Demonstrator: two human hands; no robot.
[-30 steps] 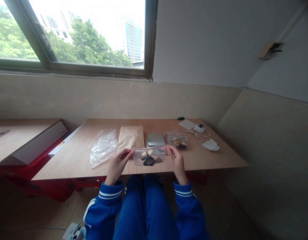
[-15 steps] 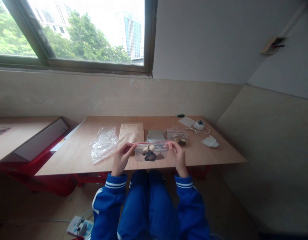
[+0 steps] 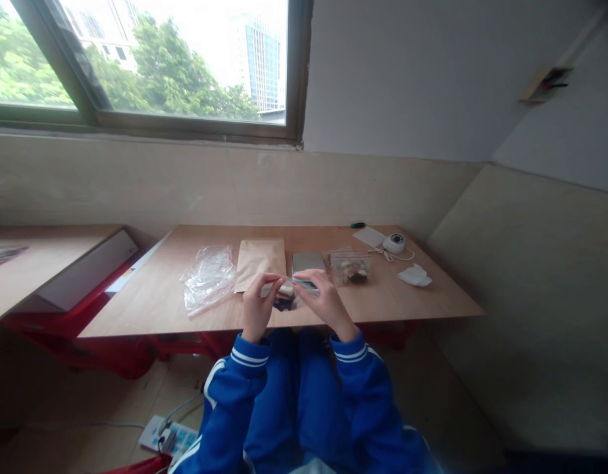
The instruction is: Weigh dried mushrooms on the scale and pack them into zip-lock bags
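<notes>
Between my hands, close to the table's front edge, is a clear zip bag (image 3: 285, 301) with dark and pale dried pieces inside. My left hand (image 3: 259, 303) pinches the bag's top edge at its left part. With thumb and fingers, my right hand (image 3: 326, 299) grips the same edge further right and covers much of the bag. Just behind my hands lie a brown paper pouch (image 3: 260, 260) and a flat scale (image 3: 308, 262) with a pale top. Right of the scale rests another filled zip bag (image 3: 351, 268).
Crumpled clear plastic bags (image 3: 208, 280) lie left on the wooden table (image 3: 136, 299). A white dome camera (image 3: 394, 243) with its cable, a white paper (image 3: 369, 237), a crumpled tissue (image 3: 415, 275) and a green-handled tool (image 3: 358, 225) are at the right. A power strip (image 3: 168, 436) lies on the floor.
My hands have come closer together along the zip bag's top edge, the right one moving left. The bag, stretched wide before, is now mostly hidden behind my fingers.
</notes>
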